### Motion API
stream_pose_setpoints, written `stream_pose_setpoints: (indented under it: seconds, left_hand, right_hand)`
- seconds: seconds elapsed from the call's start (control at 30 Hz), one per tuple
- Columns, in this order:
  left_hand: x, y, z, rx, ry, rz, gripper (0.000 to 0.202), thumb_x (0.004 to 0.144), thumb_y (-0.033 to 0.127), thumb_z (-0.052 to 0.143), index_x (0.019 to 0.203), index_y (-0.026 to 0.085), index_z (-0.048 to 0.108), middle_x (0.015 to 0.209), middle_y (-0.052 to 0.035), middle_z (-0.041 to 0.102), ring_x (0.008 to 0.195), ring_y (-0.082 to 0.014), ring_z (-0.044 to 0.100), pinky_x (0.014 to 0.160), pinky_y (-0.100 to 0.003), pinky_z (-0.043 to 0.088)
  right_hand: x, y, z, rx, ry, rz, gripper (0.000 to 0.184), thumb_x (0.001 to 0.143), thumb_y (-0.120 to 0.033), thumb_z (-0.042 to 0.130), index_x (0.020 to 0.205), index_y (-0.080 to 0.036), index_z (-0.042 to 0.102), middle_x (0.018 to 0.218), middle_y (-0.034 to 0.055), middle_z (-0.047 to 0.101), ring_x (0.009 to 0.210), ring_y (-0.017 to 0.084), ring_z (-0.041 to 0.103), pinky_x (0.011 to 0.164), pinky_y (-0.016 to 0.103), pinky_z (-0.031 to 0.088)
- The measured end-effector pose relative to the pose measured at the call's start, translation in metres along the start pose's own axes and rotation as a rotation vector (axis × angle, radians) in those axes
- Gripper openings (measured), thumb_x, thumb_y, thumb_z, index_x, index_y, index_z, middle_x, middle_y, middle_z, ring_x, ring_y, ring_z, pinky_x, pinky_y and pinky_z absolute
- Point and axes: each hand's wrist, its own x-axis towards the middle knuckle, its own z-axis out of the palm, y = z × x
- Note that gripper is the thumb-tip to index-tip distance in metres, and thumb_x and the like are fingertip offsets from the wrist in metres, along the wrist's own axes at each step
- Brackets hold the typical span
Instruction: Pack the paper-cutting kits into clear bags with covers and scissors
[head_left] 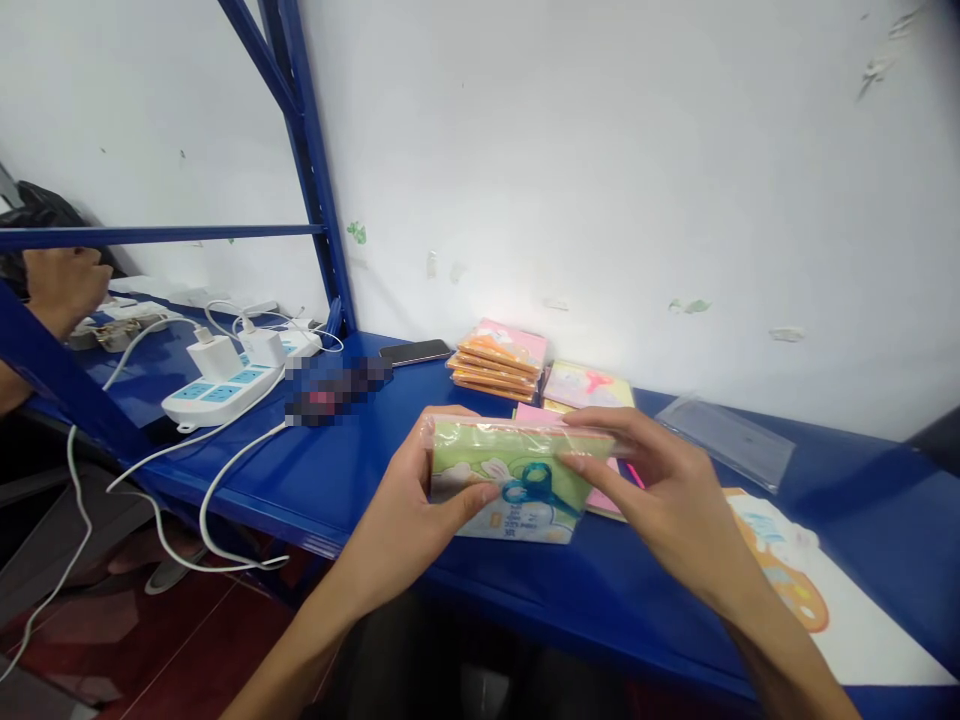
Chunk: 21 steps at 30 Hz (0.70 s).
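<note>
Above blue table (337,470), left hand (415,505), right hand (670,500): grip narrow, pinching green packet (499,446).

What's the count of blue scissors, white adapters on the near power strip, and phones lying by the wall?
Blue scissors, with the held packet: 1
White adapters on the near power strip: 2
Phone by the wall: 1
Total: 4

The blue surface (341,465) carries plenty — a white power strip (231,388), dark phone (415,352), stacked packets (496,362), clear sleeve (731,440), printed sheet (851,625).
</note>
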Motion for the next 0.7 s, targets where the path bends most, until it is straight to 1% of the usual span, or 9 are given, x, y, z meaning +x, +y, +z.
stream_pose_setpoints:
  seconds: [0.07,0.13,0.17,0.27,0.33,0.4,0.47,0.53,0.7]
  left_hand:
    - [0.000,0.000,0.001,0.020,0.023,0.015,0.041,0.085,0.031,0.077,0.119,0.025,0.055,0.112,-0.0051,0.067,0.098,-0.0238,0.068,0.083,-0.033,0.058]
    - [-0.001,-0.001,0.002,0.062,0.034,0.039,0.038,0.086,0.030,0.076,0.118,0.025,0.056,0.117,-0.0055,0.066,0.100,-0.0239,0.068,0.082,-0.032,0.058]
    - [-0.001,-0.001,0.003,0.091,0.024,0.043,0.040,0.086,0.029,0.075,0.120,0.025,0.056,0.121,-0.0059,0.065,0.104,-0.0245,0.068,0.084,-0.032,0.057]
    - [-0.001,-0.008,0.004,0.156,-0.010,0.019,0.048,0.087,0.026,0.073,0.130,0.025,0.052,0.128,-0.0071,0.066,0.113,-0.0267,0.066,0.093,-0.037,0.056]
    - [-0.001,-0.014,0.005,0.165,0.001,0.006,0.045,0.089,0.028,0.071,0.130,0.023,0.053,0.127,-0.0074,0.068,0.115,-0.0269,0.066,0.097,-0.040,0.055]
    - [-0.001,-0.019,0.007,0.165,0.026,0.020,0.041,0.090,0.029,0.070,0.127,0.022,0.054,0.124,-0.0071,0.070,0.114,-0.0265,0.068,0.098,-0.041,0.055]
    - [-0.001,-0.022,0.009,0.169,0.054,0.035,0.042,0.089,0.028,0.071,0.127,0.022,0.054,0.120,-0.0061,0.072,0.110,-0.0261,0.069,0.097,-0.041,0.056]
    - [-0.001,-0.023,0.012,0.161,0.091,0.035,0.044,0.087,0.029,0.073,0.126,0.022,0.054,0.115,-0.0053,0.074,0.106,-0.0262,0.071,0.093,-0.040,0.058]
    - [-0.001,-0.023,0.018,0.123,0.134,-0.009,0.041,0.084,0.031,0.076,0.120,0.020,0.058,0.115,-0.0062,0.075,0.103,-0.0266,0.073,0.090,-0.040,0.059]
  right_hand:
    - [-0.002,0.000,0.000,-0.009,0.065,-0.032,0.015,0.089,-0.033,0.074,0.104,-0.031,0.073,0.107,0.0001,0.075,0.101,0.023,0.069,0.088,0.035,0.056]
    - [-0.003,0.000,0.001,-0.002,0.104,-0.051,0.017,0.089,-0.032,0.073,0.106,-0.031,0.072,0.107,0.0003,0.075,0.102,0.023,0.069,0.087,0.034,0.057]
    - [-0.004,0.000,0.002,0.009,0.099,-0.048,0.021,0.089,-0.032,0.073,0.110,-0.032,0.071,0.109,0.0005,0.074,0.103,0.023,0.069,0.086,0.034,0.057]
    - [-0.006,0.003,0.006,0.066,0.020,-0.007,0.037,0.090,-0.033,0.071,0.126,-0.033,0.063,0.112,0.0017,0.073,0.101,0.023,0.070,0.083,0.035,0.059]
    - [-0.007,0.005,0.007,0.110,-0.009,0.031,0.044,0.091,-0.034,0.070,0.134,-0.033,0.057,0.113,0.0027,0.073,0.098,0.024,0.071,0.082,0.036,0.061]
    - [-0.010,0.005,0.005,0.137,0.000,0.054,0.048,0.092,-0.034,0.069,0.138,-0.034,0.053,0.114,0.0035,0.072,0.096,0.024,0.072,0.081,0.037,0.061]
    - [-0.012,0.004,0.003,0.124,-0.004,0.063,0.048,0.093,-0.034,0.068,0.139,-0.034,0.052,0.117,0.0039,0.072,0.098,0.024,0.071,0.084,0.038,0.061]
    - [-0.014,0.003,0.001,0.092,-0.008,0.053,0.045,0.093,-0.033,0.067,0.136,-0.034,0.055,0.119,0.0034,0.070,0.100,0.024,0.071,0.086,0.038,0.061]
    - [-0.014,0.006,0.005,0.094,0.026,0.031,0.037,0.093,-0.033,0.069,0.129,-0.034,0.060,0.120,0.0030,0.069,0.101,0.023,0.070,0.084,0.036,0.060]
